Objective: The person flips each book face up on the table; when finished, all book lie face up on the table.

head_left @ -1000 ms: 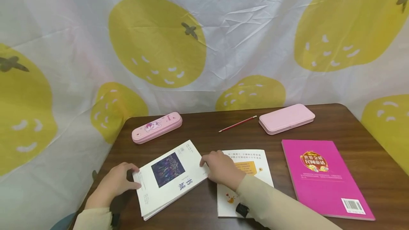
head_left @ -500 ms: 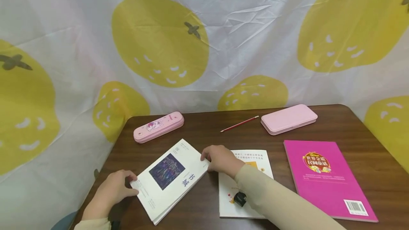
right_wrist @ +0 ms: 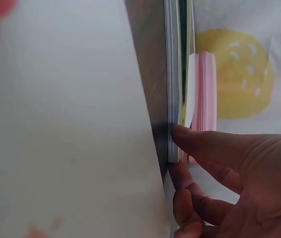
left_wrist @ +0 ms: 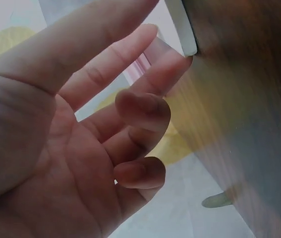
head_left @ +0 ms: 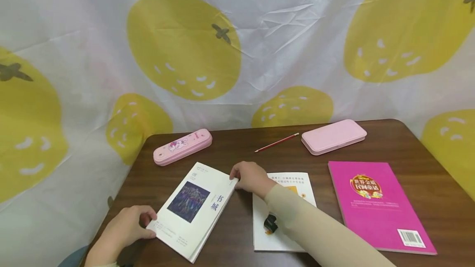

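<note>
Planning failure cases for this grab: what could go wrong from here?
The book with the dark picture gapes along one edge, so it might fan open if the right hand loses its corner. The right sleeve crosses over a second white book and could nudge it.

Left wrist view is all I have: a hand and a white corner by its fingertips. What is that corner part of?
Observer: A white book with a dark square picture on its cover.
Operator: Where is the right hand?
Observer: It holds the book's far right corner.
Operator: Anything at the right side of the table?
Observer: A magenta book lies there, a barcode showing on its near end.
</note>
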Tool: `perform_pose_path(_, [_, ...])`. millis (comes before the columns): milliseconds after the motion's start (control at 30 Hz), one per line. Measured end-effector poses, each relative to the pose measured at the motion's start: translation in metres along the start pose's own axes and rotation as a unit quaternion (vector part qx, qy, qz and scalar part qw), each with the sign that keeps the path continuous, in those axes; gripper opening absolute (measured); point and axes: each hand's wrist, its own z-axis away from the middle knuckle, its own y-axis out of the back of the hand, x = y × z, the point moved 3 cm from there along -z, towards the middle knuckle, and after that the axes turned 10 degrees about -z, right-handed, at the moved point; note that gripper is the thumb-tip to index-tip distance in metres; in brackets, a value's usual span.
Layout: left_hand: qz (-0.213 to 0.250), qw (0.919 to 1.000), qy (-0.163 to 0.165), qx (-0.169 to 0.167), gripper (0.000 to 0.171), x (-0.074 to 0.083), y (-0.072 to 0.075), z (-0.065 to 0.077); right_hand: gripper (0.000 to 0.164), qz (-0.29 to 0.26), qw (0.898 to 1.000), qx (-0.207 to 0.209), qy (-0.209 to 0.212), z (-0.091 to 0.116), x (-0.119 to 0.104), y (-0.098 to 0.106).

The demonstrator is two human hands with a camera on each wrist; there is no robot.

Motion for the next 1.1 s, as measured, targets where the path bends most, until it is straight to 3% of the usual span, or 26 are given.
perform_pose_path(200, [0.026, 0.9991, -0.014, -0.031, 0.039, 0.002, -0.003, 0.003, 0.019, 0.019, 1.000, 0.017, -0.005, -0.007, -0.003, -0.001])
perform_pose_path(400, [0.054, 0.9933, -0.086, -0.056, 0.037, 0.004, -0.005, 0.006, 0.025, -0.004, 1.000, 0.006, 0.013, -0.015, -0.004, -0.004])
perform_pose_path(633, [0.104, 0.9773, -0.162, -0.088, 0.034, 0.006, -0.008, 0.010, 0.041, -0.007, 0.998, -0.036, 0.043, -0.020, -0.002, -0.010])
perform_pose_path(967, [0.087, 0.9811, -0.146, -0.092, 0.035, 0.011, -0.009, 0.010, 0.046, 0.012, 0.996, -0.055, 0.067, -0.019, -0.002, -0.006])
perform_pose_path(1100, [0.075, 0.9854, -0.124, -0.089, 0.035, 0.015, -0.009, 0.011, 0.045, 0.003, 0.995, -0.048, 0.088, -0.013, 0.003, -0.003])
